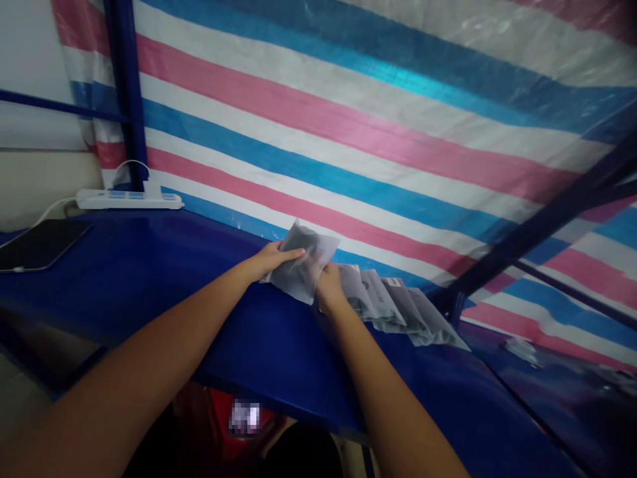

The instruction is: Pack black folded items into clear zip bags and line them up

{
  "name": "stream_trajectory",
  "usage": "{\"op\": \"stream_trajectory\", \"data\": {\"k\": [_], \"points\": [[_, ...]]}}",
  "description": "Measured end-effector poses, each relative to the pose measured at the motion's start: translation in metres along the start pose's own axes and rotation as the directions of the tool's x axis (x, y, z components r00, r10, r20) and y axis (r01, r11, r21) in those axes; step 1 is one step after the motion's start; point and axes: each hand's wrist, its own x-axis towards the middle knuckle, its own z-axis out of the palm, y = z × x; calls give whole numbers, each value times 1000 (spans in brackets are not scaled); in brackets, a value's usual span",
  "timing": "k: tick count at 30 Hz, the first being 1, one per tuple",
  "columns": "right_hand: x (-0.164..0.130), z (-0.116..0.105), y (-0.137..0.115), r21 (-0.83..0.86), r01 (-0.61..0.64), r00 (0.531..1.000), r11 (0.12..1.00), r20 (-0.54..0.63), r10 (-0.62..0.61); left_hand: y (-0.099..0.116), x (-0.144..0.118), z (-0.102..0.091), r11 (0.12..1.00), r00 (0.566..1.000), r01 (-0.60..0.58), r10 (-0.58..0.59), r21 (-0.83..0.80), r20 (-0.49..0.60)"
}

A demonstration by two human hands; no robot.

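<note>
A frosted plastic bag with something dark grey and flat inside is held up just over the blue tabletop. My left hand is closed on the bag's left side, its thumb lying across the front. At the bag's right edge, my right hand is curled against the plastic. Its fingers show only dimly through the film; whether they are inside the bag or behind it I cannot tell. Right beside that hand, several similar filled bags lie overlapping in a row.
Striped plastic sheeting hangs behind the tabletop, with a blue metal post at left. A white power strip and a dark tablet lie at far left. A slanting blue bar crosses at right. A lit, blurred screen shows below.
</note>
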Motion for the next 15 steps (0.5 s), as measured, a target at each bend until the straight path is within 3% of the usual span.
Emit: {"op": "stream_trajectory", "data": {"k": [3, 6, 8, 11, 15], "points": [[3, 2, 5, 136, -133, 991, 982, 20, 132, -2, 5, -5, 997, 995, 59, -62, -43, -75], [7, -3, 2, 6, -42, 987, 999, -157, 43, -3, 11, -10, 989, 980, 68, -90, -128, -176], [7, -6, -3, -45, -9, 978, 999, -207, -1, -4, 15, -12, 982, 969, 34, -77, -185, -235], [3, -7, -8, 24, -103, 991, 994, -78, 104, -7, 20, -15, 975, 951, -29, -41, -219, -308], [-1, -1, -2, 46, -241, 963, 969, 138, 233, -11, 24, -19, 964, 940, -79, -13, -253, -342]]}}
